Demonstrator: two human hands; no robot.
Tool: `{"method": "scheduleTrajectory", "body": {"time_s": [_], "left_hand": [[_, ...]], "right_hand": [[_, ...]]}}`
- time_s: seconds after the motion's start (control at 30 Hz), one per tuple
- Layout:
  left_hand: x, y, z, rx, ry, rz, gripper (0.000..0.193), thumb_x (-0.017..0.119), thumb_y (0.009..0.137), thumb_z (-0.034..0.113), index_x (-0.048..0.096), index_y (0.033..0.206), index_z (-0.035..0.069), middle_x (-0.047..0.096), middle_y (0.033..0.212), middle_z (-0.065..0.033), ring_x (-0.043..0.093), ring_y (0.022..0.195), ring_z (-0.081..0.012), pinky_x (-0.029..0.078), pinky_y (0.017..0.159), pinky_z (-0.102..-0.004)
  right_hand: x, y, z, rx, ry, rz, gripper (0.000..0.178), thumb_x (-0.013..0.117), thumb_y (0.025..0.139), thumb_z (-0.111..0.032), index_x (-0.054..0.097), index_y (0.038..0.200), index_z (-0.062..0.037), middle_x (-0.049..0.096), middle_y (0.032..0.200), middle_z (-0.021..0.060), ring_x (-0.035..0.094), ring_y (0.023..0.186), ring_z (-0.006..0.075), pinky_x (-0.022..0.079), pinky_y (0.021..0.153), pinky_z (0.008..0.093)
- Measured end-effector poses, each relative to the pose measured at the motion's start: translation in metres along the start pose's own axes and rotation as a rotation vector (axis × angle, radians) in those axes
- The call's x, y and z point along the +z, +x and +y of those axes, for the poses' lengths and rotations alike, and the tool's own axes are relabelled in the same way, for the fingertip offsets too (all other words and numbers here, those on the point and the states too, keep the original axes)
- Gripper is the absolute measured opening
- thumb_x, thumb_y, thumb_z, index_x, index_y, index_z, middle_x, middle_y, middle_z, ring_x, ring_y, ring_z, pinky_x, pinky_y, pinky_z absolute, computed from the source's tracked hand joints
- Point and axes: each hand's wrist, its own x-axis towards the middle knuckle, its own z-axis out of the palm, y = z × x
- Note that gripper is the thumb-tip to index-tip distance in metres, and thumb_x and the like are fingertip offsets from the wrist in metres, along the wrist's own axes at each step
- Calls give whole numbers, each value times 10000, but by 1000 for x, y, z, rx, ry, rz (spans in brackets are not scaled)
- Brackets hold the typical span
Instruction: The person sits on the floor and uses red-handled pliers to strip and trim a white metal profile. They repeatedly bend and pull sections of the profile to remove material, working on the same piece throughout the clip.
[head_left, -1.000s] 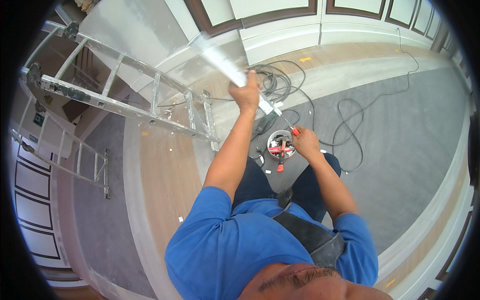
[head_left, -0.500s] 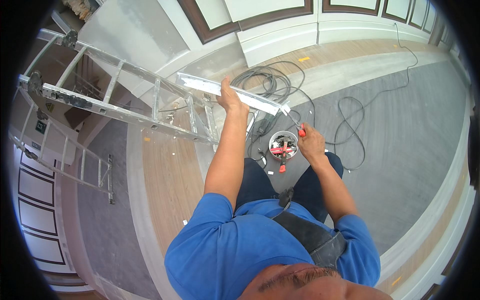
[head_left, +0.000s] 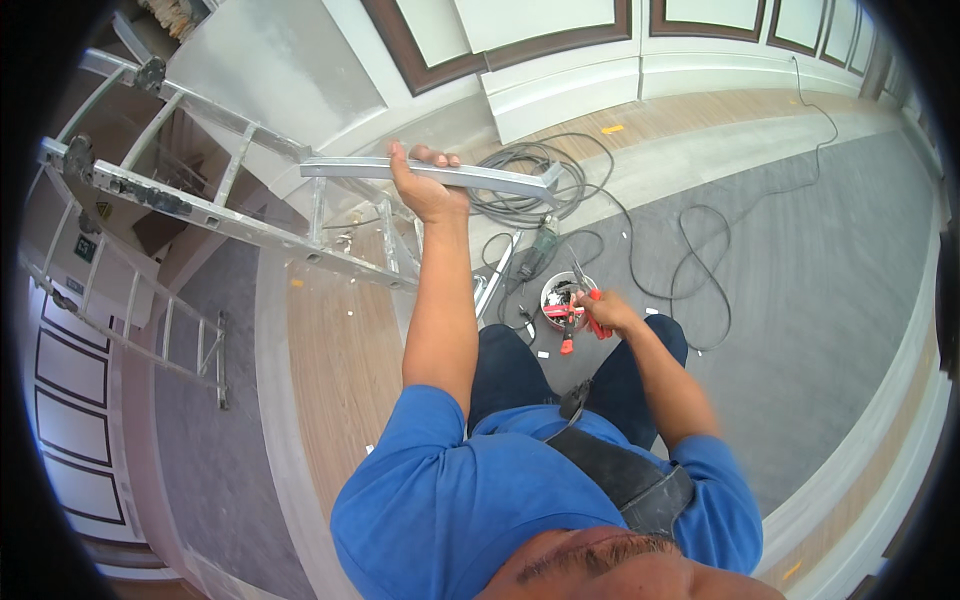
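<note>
A long silver metal profile strip (head_left: 495, 180) lies across my left hand (head_left: 432, 190), whose fingers are wrapped round it. Its left end reaches over the aluminium ladder, and its right end is bent. My right hand (head_left: 617, 312) is closed on red-handled pliers (head_left: 597, 322), beside and partly over a small white bucket (head_left: 546, 289); their jaws point away from me. Small dark bits and a red-and-black handled tool (head_left: 567, 344) sit in the bucket, the handle leaning out over the near rim.
The ladder (head_left: 245, 225) stands at the left. A coiled dark cable (head_left: 590, 185) lies ahead, its loops spreading right over the grey floor. A corded power tool (head_left: 541, 250) and another metal strip (head_left: 490, 285) lie near the bucket. A panelled wall (head_left: 560, 88) rises at the back.
My left hand has moved left and turned the metal strip over, showing its grey side. My right hand has drawn the pliers away from the strip and down towards the bucket.
</note>
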Motion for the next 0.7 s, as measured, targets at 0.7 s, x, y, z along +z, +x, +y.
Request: {"method": "scheduleTrajectory", "body": {"time_s": [0.7], "left_hand": [[-55,-37,-40,137,557,186,272,645,1008,278,494,1063,58,471,775,-36,475,524,-149,439,450,-306]], "right_hand": [[68,-18,75,177,507,-225,535,531,1058,-484,637,1213,16,563,689,37,552,533,163,484,491,303]]}}
